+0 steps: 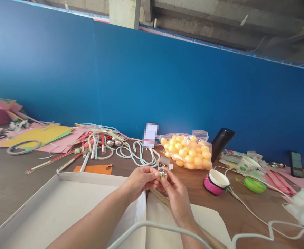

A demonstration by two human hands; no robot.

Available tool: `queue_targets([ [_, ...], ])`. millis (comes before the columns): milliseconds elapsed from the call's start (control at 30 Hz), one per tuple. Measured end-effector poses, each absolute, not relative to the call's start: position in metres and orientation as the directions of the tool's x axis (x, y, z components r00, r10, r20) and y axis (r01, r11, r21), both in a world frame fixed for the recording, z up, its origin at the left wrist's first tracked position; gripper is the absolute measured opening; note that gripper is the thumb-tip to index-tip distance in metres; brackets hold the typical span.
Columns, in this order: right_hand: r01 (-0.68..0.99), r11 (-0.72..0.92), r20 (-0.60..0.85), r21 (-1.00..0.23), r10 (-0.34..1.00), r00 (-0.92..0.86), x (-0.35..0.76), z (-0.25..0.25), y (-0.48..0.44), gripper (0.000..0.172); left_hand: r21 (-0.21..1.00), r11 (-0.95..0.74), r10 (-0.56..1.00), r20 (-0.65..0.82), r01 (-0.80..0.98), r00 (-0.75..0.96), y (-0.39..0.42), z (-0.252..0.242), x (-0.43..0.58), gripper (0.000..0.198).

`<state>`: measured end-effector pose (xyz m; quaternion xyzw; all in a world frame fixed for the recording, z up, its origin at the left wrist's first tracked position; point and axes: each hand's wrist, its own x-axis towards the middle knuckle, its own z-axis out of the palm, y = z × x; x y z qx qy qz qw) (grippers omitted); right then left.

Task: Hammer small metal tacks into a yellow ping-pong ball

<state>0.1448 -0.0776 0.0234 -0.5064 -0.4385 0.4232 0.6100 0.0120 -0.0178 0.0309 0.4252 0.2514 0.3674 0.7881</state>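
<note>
A small shiny silver ball [163, 173] is held up in front of me, pinched between the fingertips of both hands. My left hand [141, 181] grips it from the left, thumb and index finger closed. From the right, my right hand [177, 193] has its thumb and fingers on the same ball. Its underside looks yellowish, perhaps a reflection. Just behind the hands stands a small open white box [169, 166] with little metal pieces in it. Under my forearms are a large shallow white box lid [89, 204] and some off-white sheets [209, 221].
A clear bag of orange balls [190, 152] sits behind, beside a leaning black bottle [222, 141]. Pale blue tubing [136, 157], striped sticks [71, 160] and coloured paper [40, 135] lie left. Right are a pink-wrapped cup [216, 181], green tape [255, 184] and white cables [247, 207].
</note>
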Motion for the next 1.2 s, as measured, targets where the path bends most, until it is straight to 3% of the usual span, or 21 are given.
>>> queue_targets([
  [1200, -0.083, 0.124, 0.101, -0.989, 0.965, 0.242, 0.1473, 0.0175, -0.0749, 0.045, 0.835, 0.388, 0.782, -0.074, -0.391, 0.618, -0.0193, 0.0316, 0.0132, 0.019],
])
